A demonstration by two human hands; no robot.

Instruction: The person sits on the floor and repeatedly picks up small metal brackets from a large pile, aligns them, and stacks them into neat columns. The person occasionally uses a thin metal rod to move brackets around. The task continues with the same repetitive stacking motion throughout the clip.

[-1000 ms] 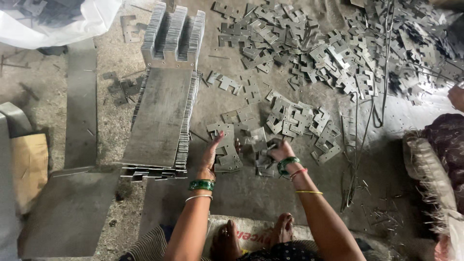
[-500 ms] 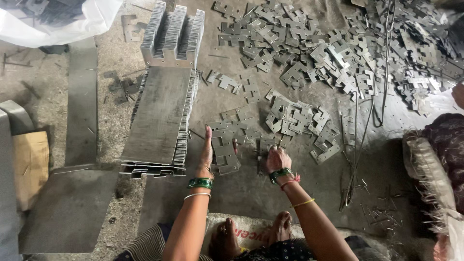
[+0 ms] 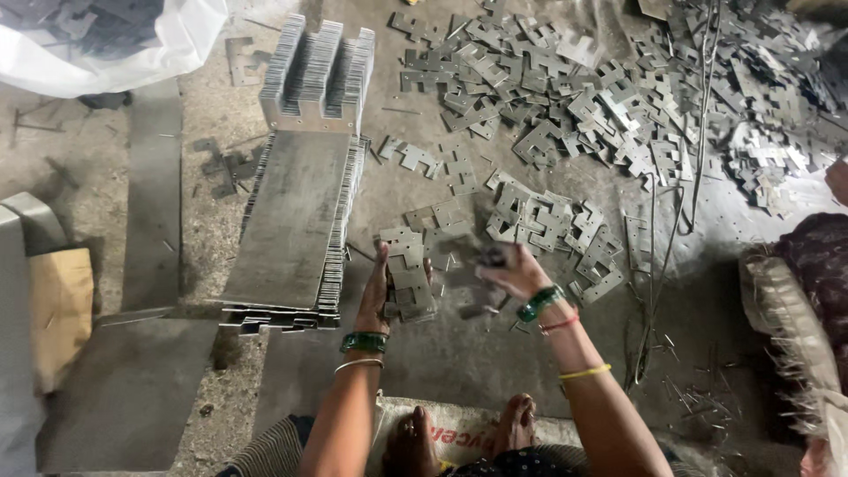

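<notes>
My left hand (image 3: 374, 296) holds a small stack of grey E-shaped metal plates (image 3: 408, 276) upright against its palm, just above the floor. My right hand (image 3: 517, 272) is raised beside it, gripping a few more plates (image 3: 484, 261), blurred by motion. Both wrists wear green bangles. A loose cluster of the same plates (image 3: 548, 221) lies on the floor just beyond my hands.
A long neat stack of plates (image 3: 296, 221) lies at my left, with upright bundles (image 3: 318, 75) at its far end. A big scatter of plates (image 3: 618, 88) covers the far right floor. Wires (image 3: 658, 256), a white bag (image 3: 124, 44), my feet (image 3: 459, 437).
My right hand has lifted off the floor with plates and swung toward the left hand. The left hand has gathered a stack and tilted it upright.
</notes>
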